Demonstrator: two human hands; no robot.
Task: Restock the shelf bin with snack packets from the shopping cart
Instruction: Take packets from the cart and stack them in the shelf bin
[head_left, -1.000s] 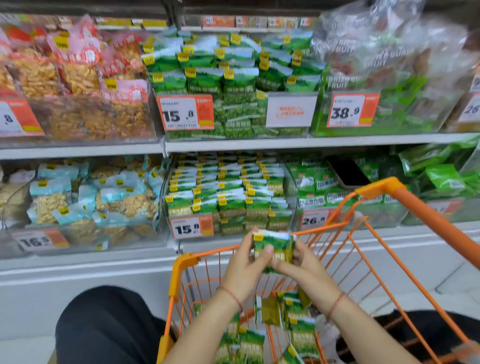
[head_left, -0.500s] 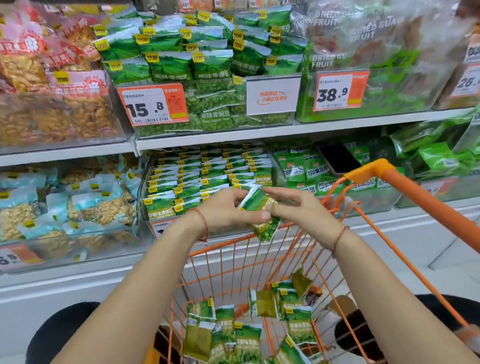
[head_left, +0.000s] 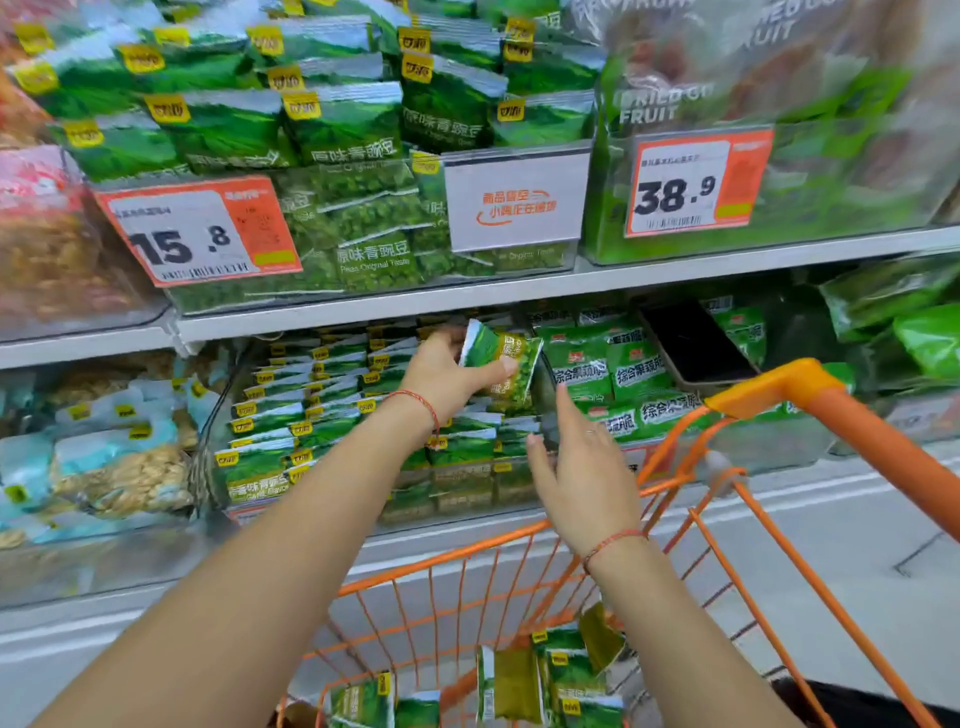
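My left hand (head_left: 441, 374) grips a green snack packet (head_left: 506, 358) and holds it over the back right of the clear shelf bin (head_left: 208, 457) on the lower shelf. That bin holds several rows of matching green packets (head_left: 291, 415). My right hand (head_left: 582, 467) hovers just below and right of the packet, fingers straight, holding nothing. The orange shopping cart (head_left: 779, 384) stands under my arms, with several green packets (head_left: 561, 675) lying in its bottom.
The upper shelf carries a bin of larger green pea bags (head_left: 332, 135) with a 15.8 tag and dried fruit bags (head_left: 779, 104) tagged 38.9. A dark phone (head_left: 691, 343) lies on green packets right of the bin. Nut packets (head_left: 104, 467) fill the left bin.
Both hands held the packet over the cart before. Now the left hand alone has carried it up and forward over the bin, and the right hand has let go.
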